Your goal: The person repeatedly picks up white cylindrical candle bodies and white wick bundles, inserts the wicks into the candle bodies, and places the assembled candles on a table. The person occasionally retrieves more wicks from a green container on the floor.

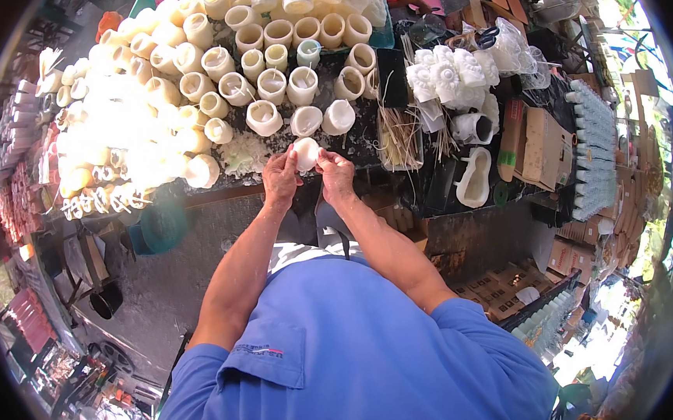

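Observation:
Just in front of the table's near edge, a smooth, pale, rounded piece that looks like wax (307, 154) is held up between my two hands. My left hand (279, 176) grips its left side, with the thumb lying along it. The fingers of my right hand (336, 174) are closed on its right edge. Beyond the piece stand several cream-coloured cup-shaped moulds, the closest being a thick-walled one (306, 121), one to its right (338, 117) and one to its left (264, 118). Thin wick-like sticks lie across some of their openings.
Rows of similar moulds fill the table, glaring in sunlight at left. Crumbly pale scraps (243, 154) lie near the edge. To the right are a bin of thin sticks (400, 139), white flower-shaped pieces (452, 73), a white oblong mould (473, 177) and a cardboard box (543, 149). Another person's hand (415, 0) shows far off.

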A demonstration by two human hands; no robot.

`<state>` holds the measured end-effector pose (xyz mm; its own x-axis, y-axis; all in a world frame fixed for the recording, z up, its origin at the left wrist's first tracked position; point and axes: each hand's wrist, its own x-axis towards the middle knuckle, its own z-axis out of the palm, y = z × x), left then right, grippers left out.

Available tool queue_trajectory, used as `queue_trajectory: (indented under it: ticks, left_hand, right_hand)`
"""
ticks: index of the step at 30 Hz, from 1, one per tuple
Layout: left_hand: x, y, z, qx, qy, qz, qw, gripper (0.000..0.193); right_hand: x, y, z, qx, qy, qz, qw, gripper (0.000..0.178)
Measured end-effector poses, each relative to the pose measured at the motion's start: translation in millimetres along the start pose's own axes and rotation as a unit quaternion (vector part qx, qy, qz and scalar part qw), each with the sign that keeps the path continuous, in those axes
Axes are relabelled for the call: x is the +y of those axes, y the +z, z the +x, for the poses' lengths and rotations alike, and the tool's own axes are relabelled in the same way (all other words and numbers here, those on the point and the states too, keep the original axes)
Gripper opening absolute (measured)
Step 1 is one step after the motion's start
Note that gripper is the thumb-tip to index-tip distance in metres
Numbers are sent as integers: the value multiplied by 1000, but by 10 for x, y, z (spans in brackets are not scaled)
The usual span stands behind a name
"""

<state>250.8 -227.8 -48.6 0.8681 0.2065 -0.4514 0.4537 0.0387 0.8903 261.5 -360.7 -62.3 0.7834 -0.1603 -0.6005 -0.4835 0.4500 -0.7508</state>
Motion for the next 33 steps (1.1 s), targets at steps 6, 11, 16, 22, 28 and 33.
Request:
queue_trajectory:
  ticks: [6,11,16,22,28,33]
  left_hand:
    - [40,62,68,89,216,251,939,24]
    - [-13,-88,260,57,144,342,927,28]
    - [-192,-148,461,27,88,366,926,30]
    - [-238,-151,418,-9,102,379,920,23]
    - [-209,-144,158,-37,120,88,988,41]
    - [-227,-141,-5,-86,-78,-224,968,62]
  right_hand:
    - [-53,145,102,150,-88,-373,911,24]
    - [47,88,331,138,-49,-419,896,20]
    - [207,-84,561,129,73,-286,947,29]
    - [230,-129,591,97,3,-388,916,25]
    - [283,-224,455,32,-213,-512,832,19]
    - [402,-175,351,41,-140,-411,900,23]
